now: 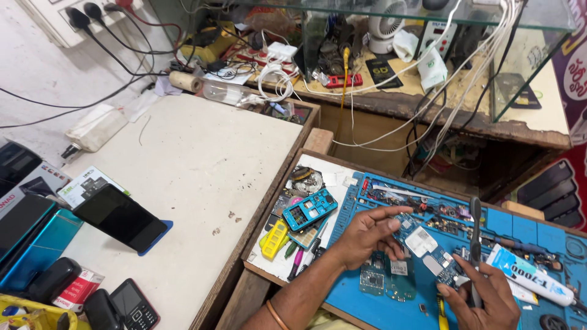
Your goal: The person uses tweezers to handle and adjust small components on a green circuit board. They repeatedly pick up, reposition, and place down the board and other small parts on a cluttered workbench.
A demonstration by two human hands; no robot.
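left hand point(367, 235) pinched our circuit board point(428, 247) flat over the blue mat point(379, 305), steadying it | right hand point(483, 296) gripped tweezers point(475, 244) upright, tips at the board; glue tube point(529, 275) lay just right of it | blue phone frame point(309, 209) sat left of our left hand

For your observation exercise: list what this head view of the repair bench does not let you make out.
- Circuit board: the left hand and right hand cover parts of it; its components are too small to tell apart.
- Tool: its working end is hidden by the right hand.
- Right hand: cut off by the bottom edge.
- Glue tube: its tip is too small to see.
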